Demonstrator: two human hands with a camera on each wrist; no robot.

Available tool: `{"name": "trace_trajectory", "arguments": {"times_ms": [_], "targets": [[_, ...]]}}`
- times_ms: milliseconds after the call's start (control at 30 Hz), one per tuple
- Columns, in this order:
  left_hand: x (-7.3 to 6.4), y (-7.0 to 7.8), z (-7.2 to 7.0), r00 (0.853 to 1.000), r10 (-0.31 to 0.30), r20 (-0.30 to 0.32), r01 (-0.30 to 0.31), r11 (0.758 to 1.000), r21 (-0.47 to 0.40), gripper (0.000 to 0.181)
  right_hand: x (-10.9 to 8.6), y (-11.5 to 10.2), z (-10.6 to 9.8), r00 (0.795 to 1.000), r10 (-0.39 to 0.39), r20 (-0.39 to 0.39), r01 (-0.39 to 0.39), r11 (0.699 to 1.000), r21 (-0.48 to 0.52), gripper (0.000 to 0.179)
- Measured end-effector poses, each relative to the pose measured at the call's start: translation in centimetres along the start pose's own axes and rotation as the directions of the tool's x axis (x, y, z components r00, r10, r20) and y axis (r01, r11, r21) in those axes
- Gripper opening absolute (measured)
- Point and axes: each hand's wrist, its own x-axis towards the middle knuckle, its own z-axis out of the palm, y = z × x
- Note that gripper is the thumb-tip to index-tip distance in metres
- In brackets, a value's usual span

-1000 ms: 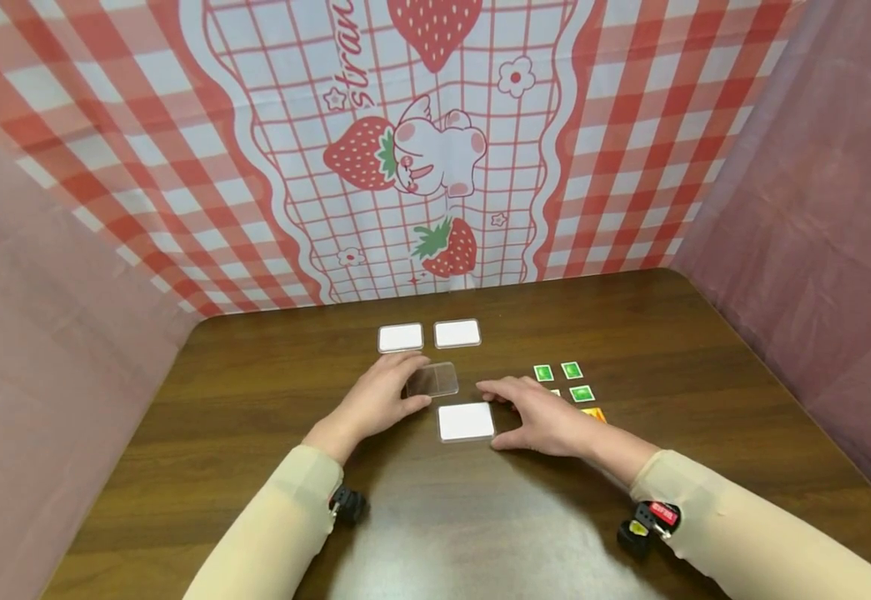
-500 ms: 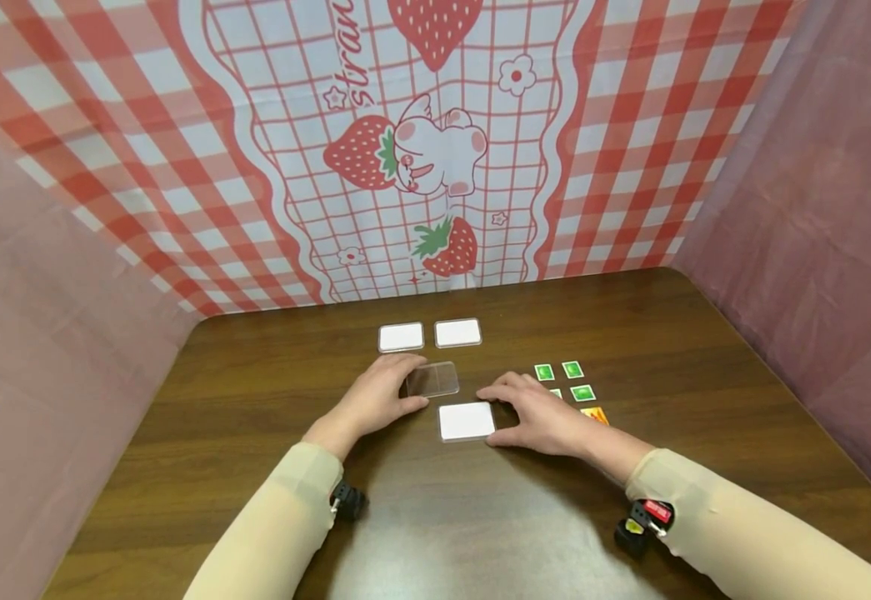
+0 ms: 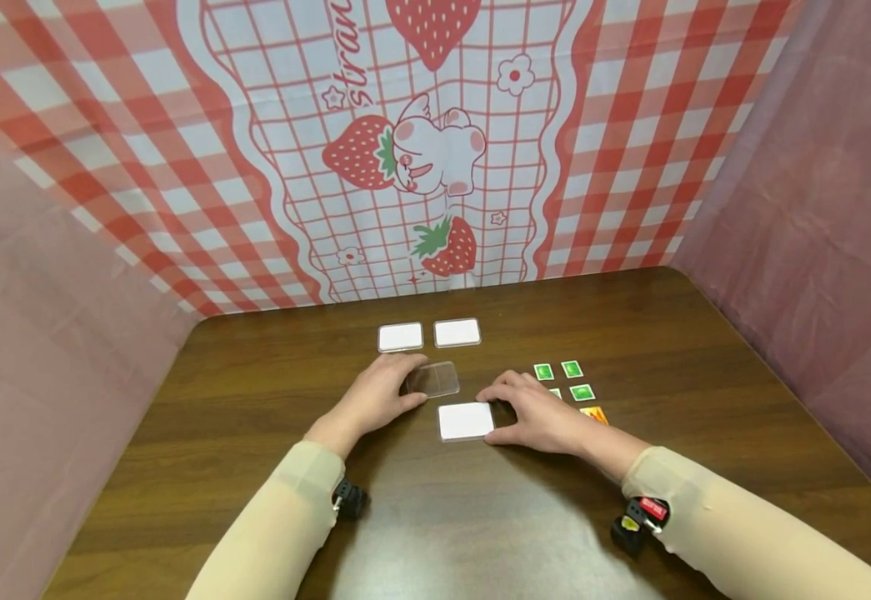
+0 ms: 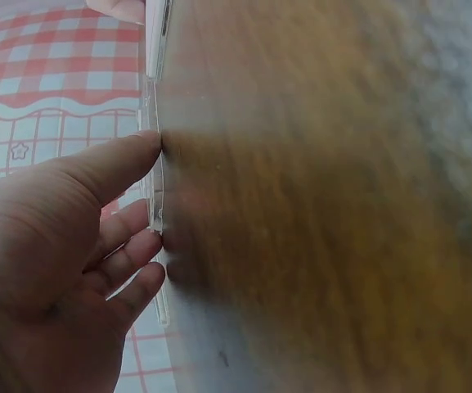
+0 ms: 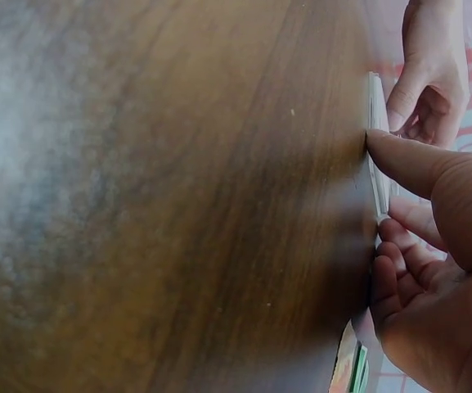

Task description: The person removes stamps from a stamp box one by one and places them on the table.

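Observation:
My left hand [image 3: 375,394] spans the left end of a clear flat plastic case [image 3: 441,379], thumb on the near edge and index finger on the far one. In the left wrist view the fingertips sit at that case's edge, low on the wood. A white card in a clear case [image 3: 466,422] lies just in front of it. My right hand [image 3: 540,414] holds this one by its right end, thumb at the near corner and fingers at the far corner. The right wrist view has the thumb against the thin white edge [image 5: 376,184].
Two more white cards in clear cases, left [image 3: 401,337] and right [image 3: 458,332], lie farther back on the brown table [image 3: 270,358]. Several small green square pieces [image 3: 572,368] and an orange piece [image 3: 595,414] lie beyond the right hand, which partly hides them. A checked cloth [image 3: 255,167] hangs behind.
The right hand has shifted slightly left, its thumb now over the near right corner of the white card's case. The left hand and the cases have stayed practically in place.

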Motion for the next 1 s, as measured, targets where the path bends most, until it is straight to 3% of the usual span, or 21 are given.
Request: {"name": "trace_trajectory", "arguments": {"times_ms": [367,700,1000], "targets": [[-0.2,0.5,-0.2,1.000,0.002,0.008,-0.001,1.000,-0.017,0.060,0.1,0.0,0.1,1.000,0.009,0.010,-0.009,1.000,0.022,0.052],[-1.0,2.3,-0.7,0.994,0.107,0.004,-0.107,0.993,-0.054,0.054,0.1,1.5,0.7,0.989,-0.122,-0.085,0.128,0.989,0.076,0.063],[-1.7,4.1,-0.7,0.985,0.169,0.045,-0.164,0.982,-0.090,0.052,0.0,0.4,0.0,0.999,-0.029,-0.039,0.033,0.994,0.102,0.070]]}}
